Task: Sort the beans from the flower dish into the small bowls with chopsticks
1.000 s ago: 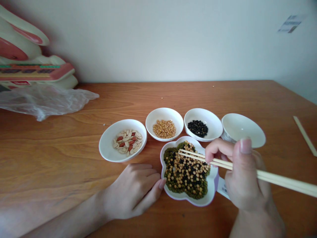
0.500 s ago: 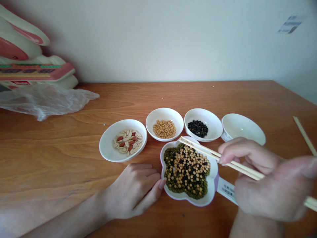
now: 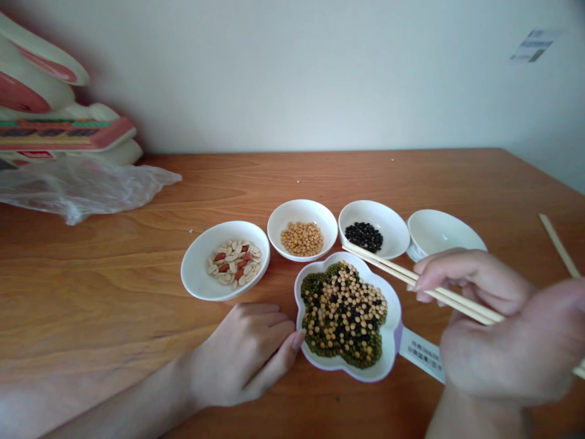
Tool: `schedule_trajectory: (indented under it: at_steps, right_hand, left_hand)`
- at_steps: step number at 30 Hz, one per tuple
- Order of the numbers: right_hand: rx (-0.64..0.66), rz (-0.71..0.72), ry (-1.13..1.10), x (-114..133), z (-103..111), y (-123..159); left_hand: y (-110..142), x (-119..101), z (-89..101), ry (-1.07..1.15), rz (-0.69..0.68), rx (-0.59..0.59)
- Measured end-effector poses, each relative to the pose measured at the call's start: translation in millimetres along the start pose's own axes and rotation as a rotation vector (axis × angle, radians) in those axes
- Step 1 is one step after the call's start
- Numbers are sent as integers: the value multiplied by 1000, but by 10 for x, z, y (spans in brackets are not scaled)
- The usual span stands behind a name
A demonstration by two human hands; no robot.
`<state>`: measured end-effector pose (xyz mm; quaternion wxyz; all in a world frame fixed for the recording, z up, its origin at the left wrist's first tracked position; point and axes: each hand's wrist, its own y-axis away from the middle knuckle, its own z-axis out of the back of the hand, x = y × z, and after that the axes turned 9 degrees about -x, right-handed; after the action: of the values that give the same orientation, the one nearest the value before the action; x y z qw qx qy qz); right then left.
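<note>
My right hand [image 3: 498, 323] grips a pair of wooden chopsticks [image 3: 402, 274]. Their tips hover over the near rim of the bowl of black beans [image 3: 373, 230], just beyond the flower-shaped dish [image 3: 392, 353]. That dish holds mixed green, yellow and black beans. Whether a bean sits between the tips is too small to tell. My left hand [image 3: 247, 353] rests on the table with curled fingers, its thumb touching the flower dish's left rim. A bowl of yellow soybeans [image 3: 301, 230] and a bowl of peanuts [image 3: 225, 268] stand to the left.
An empty white bowl [image 3: 441, 235] stands at the right of the row. A single loose chopstick [image 3: 558, 247] lies near the table's right edge. A crumpled plastic bag [image 3: 82, 186] and a pink-and-cream object [image 3: 50, 110] sit at the back left against the wall.
My right hand lifted the chopsticks out of the mixed beans and swung their tips back and right to the black-bean bowl's rim. My left hand stayed put.
</note>
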<state>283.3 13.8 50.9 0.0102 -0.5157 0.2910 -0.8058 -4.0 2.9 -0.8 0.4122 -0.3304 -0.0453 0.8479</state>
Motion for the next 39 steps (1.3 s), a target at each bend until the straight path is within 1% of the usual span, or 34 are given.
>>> schedule_trajectory:
  at_steps: [3, 7, 11, 17, 27, 34, 37, 39]
  right_hand:
    - [-5, -55, 45, -69, 62, -15]
    - [116, -119, 18, -96, 61, -24]
    - [203, -138, -10, -116, 47, -24]
    - [224, -115, 30, -94, 35, -29]
    - [203, -111, 42, -85, -21, -34]
    - [127, -86, 11, -26, -53, -29]
    - [102, -91, -10, -13, -28, -16]
    - [51, -86, -12, -32, 11, 5]
  left_hand:
    - [-3, 2, 1, 1, -2, -6]
    - [-4, 4, 1, -1, 2, -5]
    - [0, -1, 2, 1, 4, -6]
    - [-7, -12, 6, 1, 2, 4]
    - [-24, -23, 9, -7, -9, -15]
    - [-16, -20, 9, -5, -3, -3]
    - [-10, -11, 6, -5, 5, -1]
    - [-8, -6, 3, -3, 2, -4]
